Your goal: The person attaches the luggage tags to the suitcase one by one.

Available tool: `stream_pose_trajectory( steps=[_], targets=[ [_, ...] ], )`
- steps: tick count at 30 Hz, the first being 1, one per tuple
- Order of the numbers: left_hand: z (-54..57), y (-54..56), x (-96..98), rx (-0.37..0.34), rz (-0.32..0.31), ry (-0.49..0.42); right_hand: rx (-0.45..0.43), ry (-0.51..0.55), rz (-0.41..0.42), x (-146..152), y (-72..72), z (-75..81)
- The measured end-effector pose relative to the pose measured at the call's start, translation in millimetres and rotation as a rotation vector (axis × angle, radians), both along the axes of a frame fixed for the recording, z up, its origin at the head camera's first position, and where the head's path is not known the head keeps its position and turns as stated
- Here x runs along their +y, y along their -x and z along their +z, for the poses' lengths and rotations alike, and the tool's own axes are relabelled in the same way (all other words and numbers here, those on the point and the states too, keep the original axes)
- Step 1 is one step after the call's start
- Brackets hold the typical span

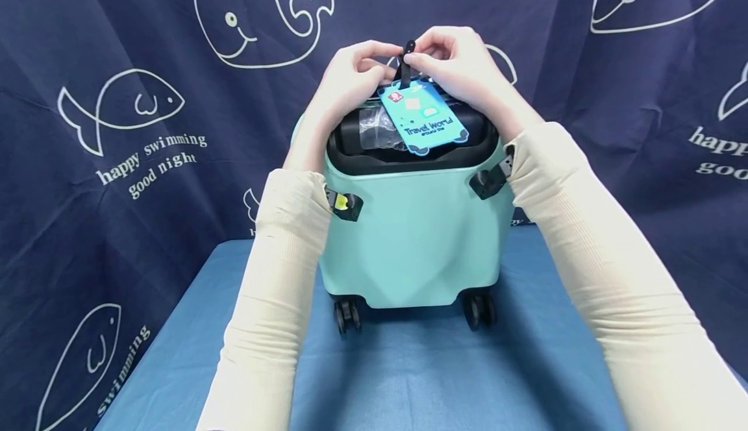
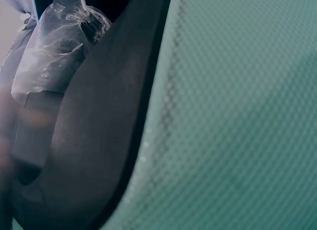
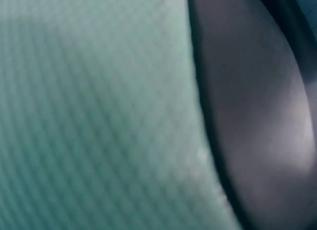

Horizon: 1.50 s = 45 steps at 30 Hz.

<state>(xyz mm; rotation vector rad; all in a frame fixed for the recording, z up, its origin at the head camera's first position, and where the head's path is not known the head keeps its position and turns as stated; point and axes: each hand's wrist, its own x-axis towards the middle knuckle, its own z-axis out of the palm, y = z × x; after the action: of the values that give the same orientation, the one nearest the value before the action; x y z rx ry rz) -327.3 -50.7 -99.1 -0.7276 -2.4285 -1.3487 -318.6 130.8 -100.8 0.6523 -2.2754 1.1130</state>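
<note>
1. On the left hand (image 1: 355, 75): bent fingers, with index fingertip at the left edge of the black strap (image 1: 406, 77); pinch or mere touch, impossible to tell.
2. On the right hand (image 1: 461, 64): index finger and thumb brought together, pinching the strap's upper end from the right.
3. On the strap: blue luggage tag (image 1: 426, 119), tilted, lower end toward the near side; printed "Travel World"; located over the top of the mint-green suitcase (image 1: 411, 236).
4. Left of the tag: clear plastic wrap (image 1: 374, 129), around part of a black handle (image 2: 35, 128).
5. Beneath the suitcase: blue tablecloth (image 1: 421, 379), bearing the near wheels (image 1: 478, 311).
6. At the far side: dark blue curtain (image 1: 222, 126); printed with white whale and fish outlines.
</note>
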Motion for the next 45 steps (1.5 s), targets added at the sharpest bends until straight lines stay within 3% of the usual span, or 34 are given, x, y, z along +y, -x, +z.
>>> stream_pose_trajectory(
  steps=[12, 21, 28, 32, 45],
  targets=[
    [-1.9, -0.7, -0.3, 0.022, 0.021, 0.097, 0.033, 0.09, -0.012, 0.7, -1.1, -1.0],
    [-3.0, -1.6, -2.3, 0.004, -0.027, 0.096, -0.021, 0.145, 0.045, -1.4, 0.1, -0.9],
    [-0.2, -2.8, -0.5, -0.006, 0.043, 0.165, -0.013, 0.084, 0.101, -1.0, -0.6, -1.6],
    [0.1, -3.3, 0.5, 0.003, 0.07, 0.19, -0.018, 0.112, 0.121, 0.1, -0.5, -2.3],
    [-3.4, -2.0, -2.8, 0.036, 0.052, 0.211, -0.041, 0.144, 0.104, -4.2, 4.5, -4.4]
  ],
)
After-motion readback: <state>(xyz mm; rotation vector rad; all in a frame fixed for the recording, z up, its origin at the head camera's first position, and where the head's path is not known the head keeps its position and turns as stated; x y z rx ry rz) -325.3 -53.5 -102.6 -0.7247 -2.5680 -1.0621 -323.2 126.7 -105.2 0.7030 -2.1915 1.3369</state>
